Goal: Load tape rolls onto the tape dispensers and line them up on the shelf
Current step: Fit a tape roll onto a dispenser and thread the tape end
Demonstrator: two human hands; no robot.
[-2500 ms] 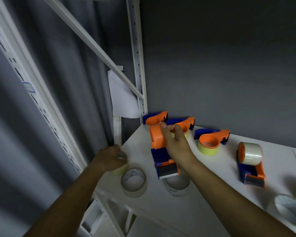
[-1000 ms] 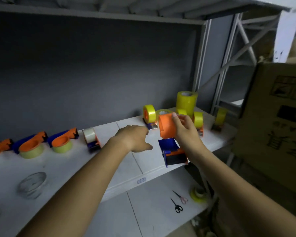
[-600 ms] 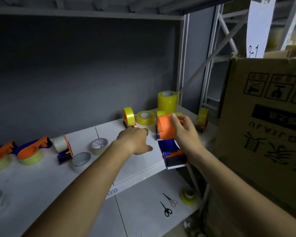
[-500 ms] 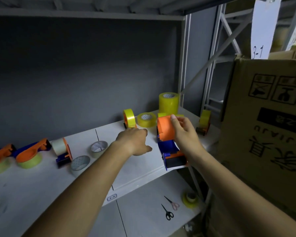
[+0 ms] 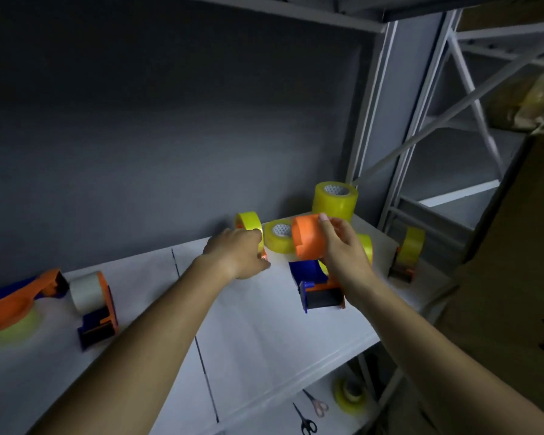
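My right hand (image 5: 343,249) grips an empty orange-and-blue tape dispenser (image 5: 308,240) by its orange drum, holding it just above the white shelf (image 5: 264,340), cutter end toward me. My left hand (image 5: 237,255) has reached a dispenser loaded with a yellow roll (image 5: 248,222) at the back, and its fingers curl round the base. A flat yellow roll (image 5: 278,238) lies between my two hands. Behind it stands a tall stack of yellow rolls (image 5: 335,202).
Two more yellow-loaded dispensers stand at the right (image 5: 366,246) (image 5: 410,252). A dispenser with white tape (image 5: 91,296) and one lying on its side (image 5: 13,309) are at the left. Scissors (image 5: 308,425) and a yellow roll (image 5: 349,398) lie on the lower shelf. A cardboard box (image 5: 515,277) stands at the right.
I turned from the shelf's left end to its right end, carrying the empty dispenser in my right hand. My left hand moved forward onto the yellow-loaded dispenser.
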